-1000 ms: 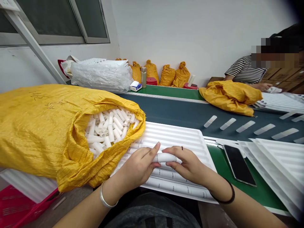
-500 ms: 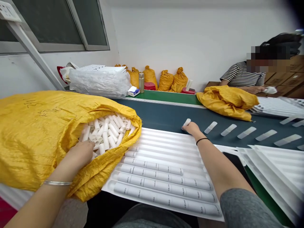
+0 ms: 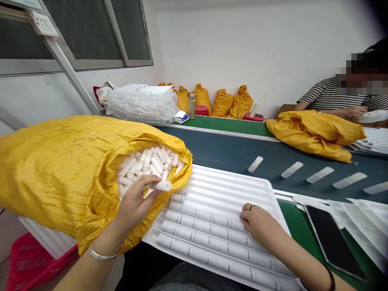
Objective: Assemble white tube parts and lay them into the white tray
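My left hand [image 3: 136, 204] pinches a short white plastic tube [image 3: 162, 186] at the mouth of a yellow woven sack [image 3: 75, 161]. Many similar white tubes [image 3: 148, 159] lie loose inside the sack. Over the right part of a white ridged tray [image 3: 230, 178], my right hand [image 3: 259, 222] is closed with its fingers curled, and nothing shows in them. Printed white tubes [image 3: 209, 240] lie end to end in the tray's nearer grooves. One white tube [image 3: 255, 164] rests on the dark conveyor belt [image 3: 218, 151] beyond the tray.
More white tubes [image 3: 319, 175] lie spaced along the belt. To my right are a phone [image 3: 333, 242] and stacked trays [image 3: 360, 226]. Across the belt, a person in a striped shirt [image 3: 327, 95] sits behind a crumpled yellow sack [image 3: 315, 131]. A pink basket [image 3: 27, 262] stands at lower left.
My right hand has let go of a tube on the belt and come back over the tray. My left hand has risen out of the sack with a tube. The view has shifted left.
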The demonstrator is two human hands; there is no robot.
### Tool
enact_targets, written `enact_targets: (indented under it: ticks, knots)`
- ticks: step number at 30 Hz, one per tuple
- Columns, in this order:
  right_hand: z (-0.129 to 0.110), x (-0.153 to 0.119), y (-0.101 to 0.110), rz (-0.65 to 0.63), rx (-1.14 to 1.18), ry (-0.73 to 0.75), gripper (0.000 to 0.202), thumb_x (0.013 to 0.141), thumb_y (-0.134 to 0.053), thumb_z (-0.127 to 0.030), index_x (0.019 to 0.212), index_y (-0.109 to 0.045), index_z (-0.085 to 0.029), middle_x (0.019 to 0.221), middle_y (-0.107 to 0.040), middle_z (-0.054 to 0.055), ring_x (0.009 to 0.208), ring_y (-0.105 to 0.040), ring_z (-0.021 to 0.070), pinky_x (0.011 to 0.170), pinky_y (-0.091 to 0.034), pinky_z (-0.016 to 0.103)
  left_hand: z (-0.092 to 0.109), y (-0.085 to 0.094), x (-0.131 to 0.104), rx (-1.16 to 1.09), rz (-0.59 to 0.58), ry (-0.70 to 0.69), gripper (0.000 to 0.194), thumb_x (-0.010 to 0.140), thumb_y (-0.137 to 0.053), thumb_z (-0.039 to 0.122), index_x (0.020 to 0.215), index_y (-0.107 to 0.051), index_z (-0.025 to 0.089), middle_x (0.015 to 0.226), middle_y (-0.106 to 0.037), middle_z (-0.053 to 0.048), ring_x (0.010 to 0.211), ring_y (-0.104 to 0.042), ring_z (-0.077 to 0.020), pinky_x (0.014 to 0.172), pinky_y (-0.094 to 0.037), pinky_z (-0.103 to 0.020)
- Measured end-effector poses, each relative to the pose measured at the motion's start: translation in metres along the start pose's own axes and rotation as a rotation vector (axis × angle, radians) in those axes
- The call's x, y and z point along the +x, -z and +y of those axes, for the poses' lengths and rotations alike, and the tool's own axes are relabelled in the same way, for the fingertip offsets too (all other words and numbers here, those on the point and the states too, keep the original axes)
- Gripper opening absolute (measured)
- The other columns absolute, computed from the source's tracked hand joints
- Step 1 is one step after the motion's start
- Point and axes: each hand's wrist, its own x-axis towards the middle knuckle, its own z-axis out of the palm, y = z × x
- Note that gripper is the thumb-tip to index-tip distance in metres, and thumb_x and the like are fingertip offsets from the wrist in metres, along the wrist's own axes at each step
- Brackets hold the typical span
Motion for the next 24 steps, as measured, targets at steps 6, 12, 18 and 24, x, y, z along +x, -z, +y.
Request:
enact_targets:
  ticks: [6,12,18,24]
  knots:
    - [0.001,-0.015,0.007,-0.107,-0.008,0.028,0.031,0.09,-0.043,-0.02,0.088,-0.073,-0.02,0.096,-0.069,0.009,0.081,-0.067,0.0232,0.073,-0.053,0.036,0.033,-0.039,-0.013,-0.49,0.022,-0.008,0.023,0.086,-0.061,0.018,0.108,-0.055,0.021,0.107,-0.06,-0.008,0.107,-0.058,-0.0191,0.096,-0.049,-0.036]
    - [-0.01,-0.032,0.02,0.003,0.02,-0.066,0.022,0.08,-0.055,-0.02,0.099,-0.065,-0.017,0.098,-0.067,0.01,0.086,-0.065,0.0259,0.076,-0.053,0.04,0.039,-0.053,-0.025,-0.389,-0.113,0.071,0.029,0.093,-0.053,0.027,0.121,-0.052,0.021,0.11,-0.063,-0.008,0.102,-0.061,-0.0196,0.092,-0.05,-0.036]
    - [-0.051,-0.026,0.03,0.343,0.438,0.13,0.021,0.085,-0.056,-0.025,0.106,-0.058,-0.021,0.087,-0.064,0.005,0.076,-0.062,0.0173,0.068,-0.053,0.029,0.063,-0.062,-0.025,-0.278,-0.306,-0.055,0.032,0.094,-0.05,0.029,0.125,-0.055,0.024,0.115,-0.065,-0.006,0.106,-0.06,-0.0204,0.092,-0.048,-0.036]
    - [-0.072,-0.013,0.048,0.35,0.472,0.478,0.03,0.094,-0.048,-0.018,0.122,-0.056,-0.025,0.109,-0.065,0.008,0.103,-0.061,0.0193,0.089,-0.05,0.033,0.078,-0.052,-0.024,-0.229,-0.407,-0.092,0.033,0.092,-0.054,0.031,0.123,-0.059,0.022,0.097,-0.068,-0.005,0.082,-0.063,-0.016,0.075,-0.05,-0.029]
